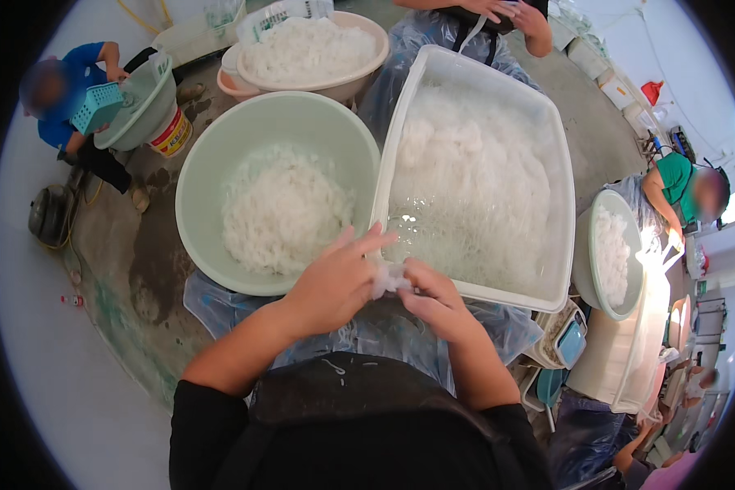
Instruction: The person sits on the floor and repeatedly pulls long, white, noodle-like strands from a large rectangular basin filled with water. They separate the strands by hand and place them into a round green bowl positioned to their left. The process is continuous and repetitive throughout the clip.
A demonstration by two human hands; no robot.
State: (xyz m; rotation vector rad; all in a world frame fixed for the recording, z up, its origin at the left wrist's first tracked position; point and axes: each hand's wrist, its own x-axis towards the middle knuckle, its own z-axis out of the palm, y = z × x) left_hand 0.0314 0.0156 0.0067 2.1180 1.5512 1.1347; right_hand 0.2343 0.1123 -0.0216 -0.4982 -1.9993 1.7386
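Between my hands, at the near corner of a white plastic tub [566, 184], is a small bunch of wet white strands [393, 280]. My left hand [337, 278] has its fingers around the bunch's left side, with some fingers stretched out over the tub's rim. The fingers and thumb of my right hand [432, 297] pinch the right end. Whitish, thread-like material [471, 165] lies in water in the tub. At left, a round pale green basin [214, 141] holds a heap of similar white material [288, 214].
Across from me sits a person with bare hands [505, 12], close to the tub's far rim. A peach basin [367, 30] heaped with white material stands beyond the green one. Other people work at left and right. Lidded containers [569, 343] stand at my right.
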